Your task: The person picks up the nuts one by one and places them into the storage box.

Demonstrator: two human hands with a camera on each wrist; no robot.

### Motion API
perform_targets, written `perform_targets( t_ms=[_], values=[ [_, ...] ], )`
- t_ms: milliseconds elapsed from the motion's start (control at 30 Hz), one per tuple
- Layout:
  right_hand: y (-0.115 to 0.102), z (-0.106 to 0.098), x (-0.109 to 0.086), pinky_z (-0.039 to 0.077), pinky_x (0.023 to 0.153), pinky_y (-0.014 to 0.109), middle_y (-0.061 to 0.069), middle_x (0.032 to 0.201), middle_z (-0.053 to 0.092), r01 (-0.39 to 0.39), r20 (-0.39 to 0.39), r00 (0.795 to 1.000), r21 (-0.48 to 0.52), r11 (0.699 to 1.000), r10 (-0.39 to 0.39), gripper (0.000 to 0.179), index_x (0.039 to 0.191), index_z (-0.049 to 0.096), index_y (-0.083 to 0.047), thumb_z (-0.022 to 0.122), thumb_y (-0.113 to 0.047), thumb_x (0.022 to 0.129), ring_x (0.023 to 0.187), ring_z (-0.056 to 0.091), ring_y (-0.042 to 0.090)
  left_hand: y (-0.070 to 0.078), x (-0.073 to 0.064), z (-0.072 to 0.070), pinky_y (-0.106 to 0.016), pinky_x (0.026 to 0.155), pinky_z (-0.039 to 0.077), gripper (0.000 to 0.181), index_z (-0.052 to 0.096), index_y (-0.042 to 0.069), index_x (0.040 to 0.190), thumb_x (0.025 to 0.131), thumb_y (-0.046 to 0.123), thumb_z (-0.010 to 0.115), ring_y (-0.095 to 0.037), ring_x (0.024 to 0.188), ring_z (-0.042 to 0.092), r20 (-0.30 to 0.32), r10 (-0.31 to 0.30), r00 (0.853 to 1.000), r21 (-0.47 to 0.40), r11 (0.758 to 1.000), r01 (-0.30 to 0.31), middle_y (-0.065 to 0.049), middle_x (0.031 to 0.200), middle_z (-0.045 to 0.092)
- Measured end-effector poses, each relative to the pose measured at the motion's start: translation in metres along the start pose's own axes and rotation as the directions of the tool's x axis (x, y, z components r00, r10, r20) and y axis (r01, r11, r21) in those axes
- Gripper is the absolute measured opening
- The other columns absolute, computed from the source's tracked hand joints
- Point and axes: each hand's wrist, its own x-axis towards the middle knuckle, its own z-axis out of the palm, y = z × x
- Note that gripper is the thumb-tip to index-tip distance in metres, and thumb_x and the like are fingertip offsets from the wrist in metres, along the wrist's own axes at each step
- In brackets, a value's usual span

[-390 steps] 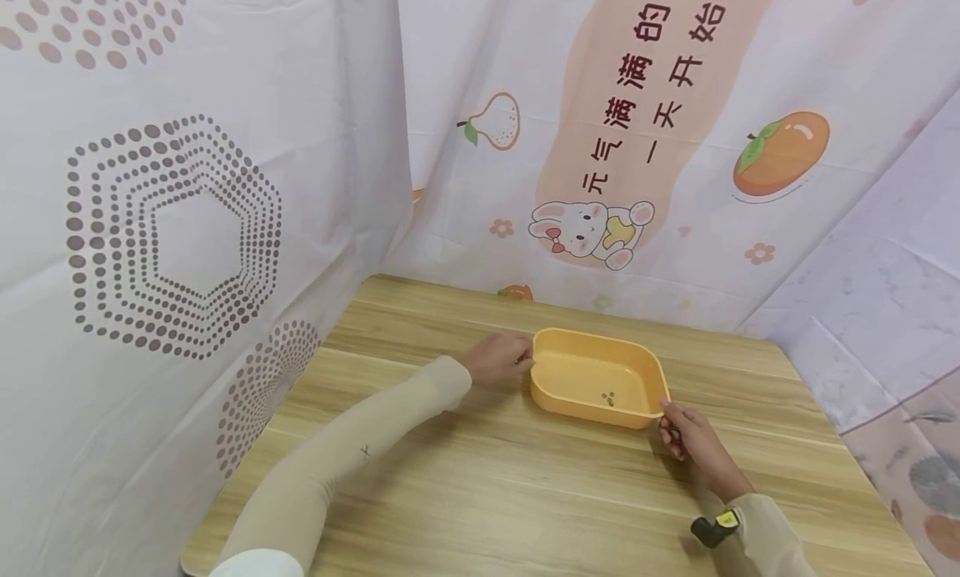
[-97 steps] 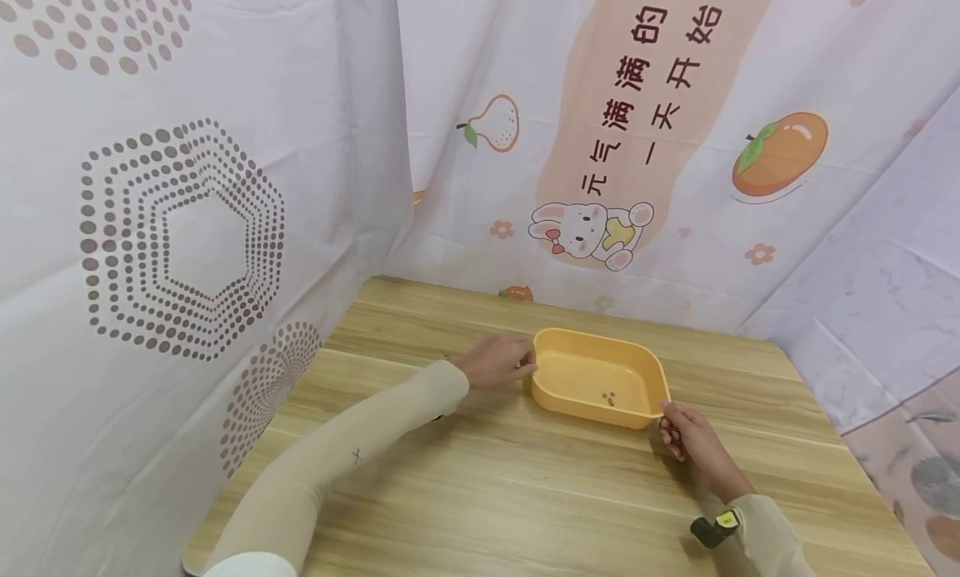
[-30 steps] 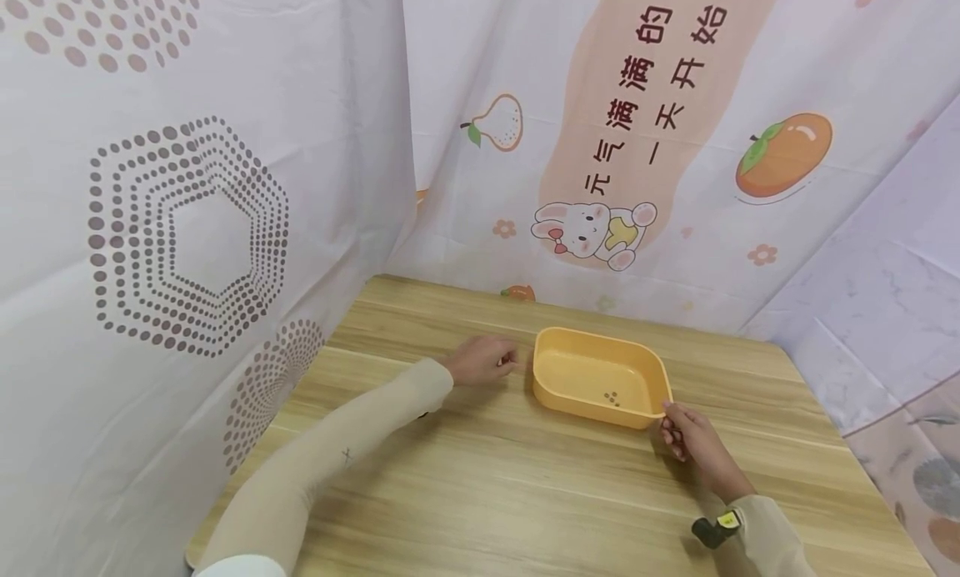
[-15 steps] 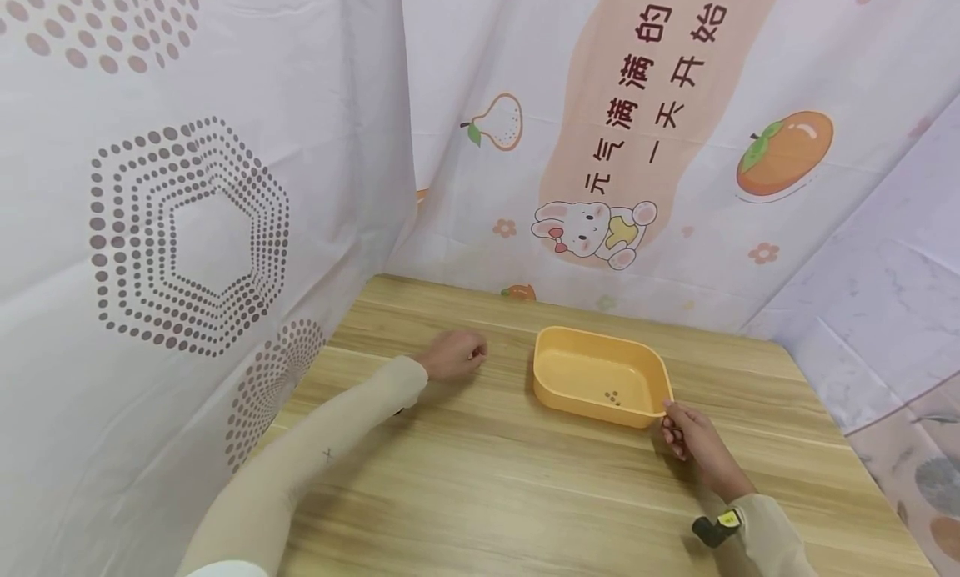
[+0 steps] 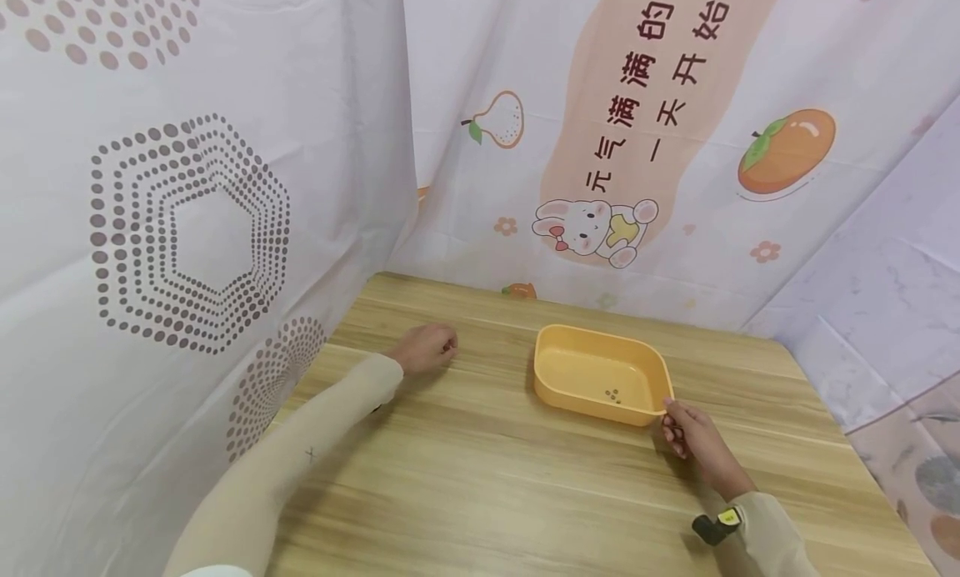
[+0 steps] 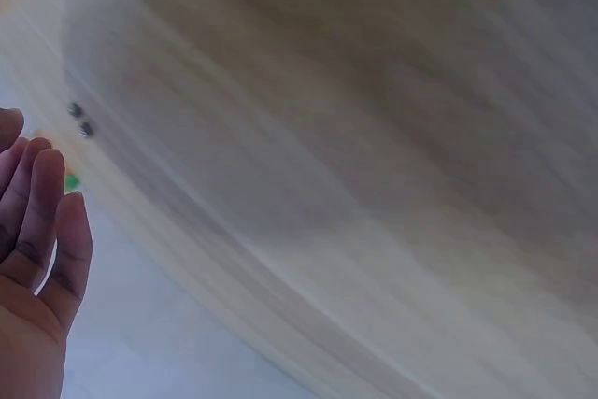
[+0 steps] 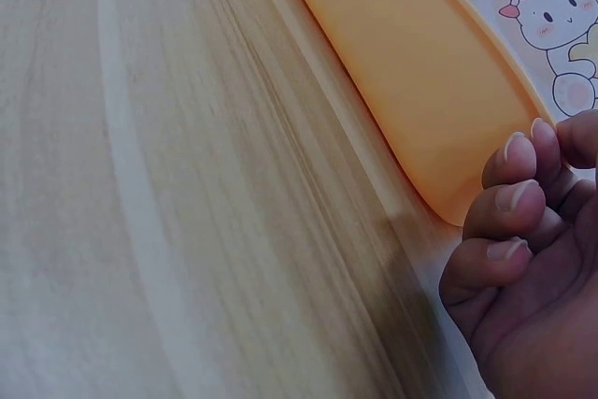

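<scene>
A shallow yellow tray (image 5: 558,393) with rounded corners stands on the wooden table, and several small dark pieces (image 5: 612,395) lie on its floor. My right hand (image 5: 697,445) pinches the tray's near right corner; in the right wrist view its fingers (image 7: 505,198) curl at the tray's wall. Left of the tray, my left hand (image 5: 424,348) hovers close over the table. Its fingers (image 6: 47,189) are loosely bent with nothing between them in the left wrist view. Beyond those fingertips lie two small, shiny dark pieces (image 6: 80,120) like metal nuts, which the hand hides in the head view.
Behind the wooden table (image 5: 480,494) hangs a printed curtain (image 5: 480,185) with a rabbit and fruit. A dotted white curtain (image 5: 322,143) borders the left side, and a pale marbled sheet (image 5: 877,310) the right.
My left hand has left the tray's left end and moved leftward along the table. My right hand keeps its grip at the corner, and the tray stays in place.
</scene>
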Motion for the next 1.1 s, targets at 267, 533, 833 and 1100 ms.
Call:
perform_targets(
  t_ms=[267,533,833,1100],
  values=[
    [0.001,-0.001,0.001,0.037,0.048,0.022,-0.003,0.068,0.052,-0.012,-0.014,1.000,0.009,1.000,0.012,0.047,0.086,0.053,-0.009,0.044,-0.048,0.109,0.053,0.043,0.008,-0.018,-0.008,0.003,-0.030,0.077,0.057,0.009,0.070,0.011,0.098,0.100,0.020,0.070,-0.015,0.088,0.067,-0.016,-0.011,1.000,0.045,0.999,0.012,0.001,0.096,0.070],
    [0.002,-0.001,0.001,0.037,0.048,0.022,-0.003,0.068,0.053,-0.005,-0.009,1.000,0.013,1.000,0.006,0.047,0.086,0.053,-0.007,0.044,-0.047,0.110,0.052,0.043,0.008,-0.023,-0.011,0.003,-0.029,0.073,0.055,0.011,0.070,0.010,0.098,0.099,0.022,0.070,-0.013,0.083,0.063,-0.016,-0.004,1.000,0.086,0.996,0.006,0.000,0.094,0.067],
    [0.000,-0.001,0.002,0.037,0.048,0.023,-0.003,0.068,0.052,0.012,-0.004,1.000,0.011,1.000,-0.012,0.047,0.086,0.052,-0.008,0.044,-0.047,0.110,0.052,0.043,0.008,-0.019,-0.007,0.003,-0.032,0.077,0.055,0.014,0.071,0.009,0.105,0.101,0.022,0.069,-0.015,0.088,0.062,0.012,-0.034,0.999,0.075,0.997,0.033,-0.002,0.101,0.067],
    [0.001,-0.001,0.002,0.038,0.048,0.022,-0.003,0.068,0.052,0.005,0.005,1.000,0.005,1.000,-0.005,0.046,0.085,0.052,-0.008,0.043,-0.045,0.111,0.052,0.043,0.008,-0.016,-0.002,0.005,-0.033,0.085,0.056,0.009,0.073,0.009,0.107,0.100,0.013,0.069,-0.018,0.097,0.067,0.035,-0.014,0.999,0.015,1.000,0.014,-0.003,0.106,0.069]
  ],
)
